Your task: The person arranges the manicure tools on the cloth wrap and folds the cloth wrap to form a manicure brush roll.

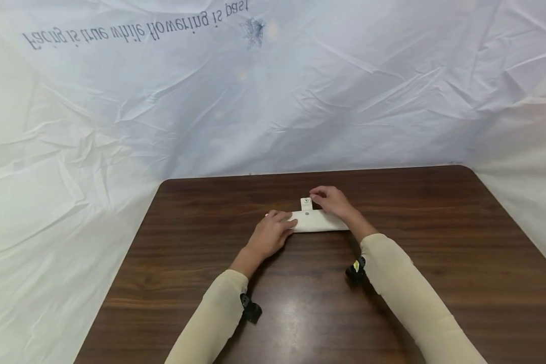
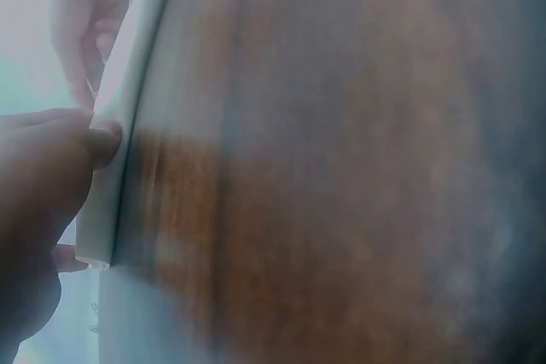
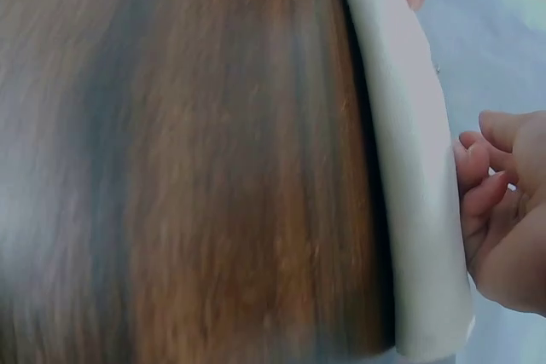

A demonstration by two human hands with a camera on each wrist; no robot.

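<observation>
A long, narrow white pouch lies on the table, with a short strap standing out from its far edge. A metal snap shows at the strap's end and another on the pouch. My left hand holds the pouch's left part, thumb at the near side and fingers across toward the far edge. Close beside the strap's end is my right hand, its thumb and forefinger bent near each other. In the right wrist view the right fingers curl loosely behind the pouch's far edge, with nothing visible in them.
The brown wood-grain table has rounded far corners. White sheeting with printed lettering hangs behind it and along the sides. A black wrist camera sits on the left sleeve and another camera on the right.
</observation>
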